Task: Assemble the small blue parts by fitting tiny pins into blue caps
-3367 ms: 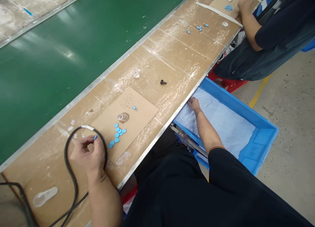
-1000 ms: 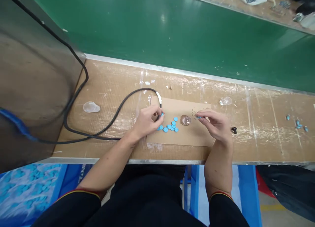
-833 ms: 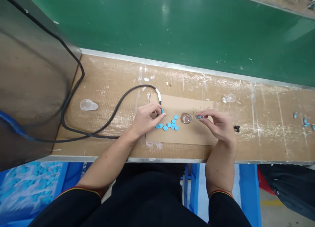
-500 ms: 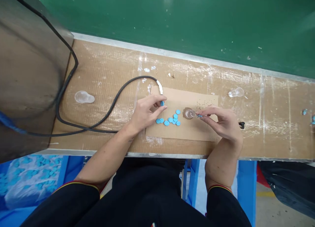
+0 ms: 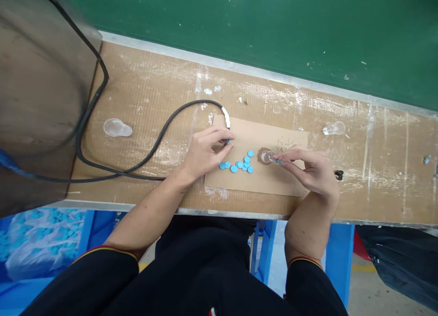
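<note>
My left hand (image 5: 210,149) is closed in a pinch on a small blue disc (image 5: 227,141), which shows only partly between thumb and fingers. It is beside the white end of a black cable (image 5: 226,117). My right hand (image 5: 310,167) pinches a small blue piece (image 5: 278,160), mostly hidden by the fingertips. Right at those fingertips is a small clear glassy piece (image 5: 271,156), over a round whitish spot with a brown rim (image 5: 264,155). Between my hands several loose blue discs (image 5: 240,164) lie on a cardboard sheet (image 5: 267,183).
Clear bulb-shaped pieces lie left (image 5: 117,127) and right (image 5: 334,128) on the cardboard-covered bench (image 5: 153,78). Tiny dark specks (image 5: 287,141) dot the sheet. A small black part (image 5: 338,175) is by my right wrist. Below left stands a blue bin (image 5: 91,236) with bagged blue pieces.
The whole view has shifted slightly. The blue disc in my left hand is more covered by the fingers. Both hands keep their pinches at nearly the same places.
</note>
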The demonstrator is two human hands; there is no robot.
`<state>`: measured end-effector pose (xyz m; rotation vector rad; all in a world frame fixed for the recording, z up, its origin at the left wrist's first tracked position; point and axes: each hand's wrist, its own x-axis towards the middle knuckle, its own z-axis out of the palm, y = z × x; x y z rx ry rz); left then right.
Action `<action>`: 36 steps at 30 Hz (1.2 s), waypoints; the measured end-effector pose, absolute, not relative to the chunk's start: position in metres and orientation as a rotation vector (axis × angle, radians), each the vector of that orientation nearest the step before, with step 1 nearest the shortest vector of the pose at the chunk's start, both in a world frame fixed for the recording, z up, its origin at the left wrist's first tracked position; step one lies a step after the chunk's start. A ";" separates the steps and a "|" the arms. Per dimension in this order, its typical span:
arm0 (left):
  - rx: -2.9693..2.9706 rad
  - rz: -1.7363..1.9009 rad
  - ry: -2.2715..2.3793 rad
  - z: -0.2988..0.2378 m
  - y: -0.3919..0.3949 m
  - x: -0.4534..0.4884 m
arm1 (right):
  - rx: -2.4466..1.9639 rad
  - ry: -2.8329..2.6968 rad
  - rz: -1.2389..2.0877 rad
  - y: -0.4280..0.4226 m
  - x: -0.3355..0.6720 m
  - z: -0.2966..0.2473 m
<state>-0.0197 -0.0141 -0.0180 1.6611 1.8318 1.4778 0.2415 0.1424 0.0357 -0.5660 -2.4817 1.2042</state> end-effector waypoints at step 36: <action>1.670 1.454 1.867 -0.015 -0.015 -0.020 | -0.595 -2.462 1.209 0.144 0.244 0.033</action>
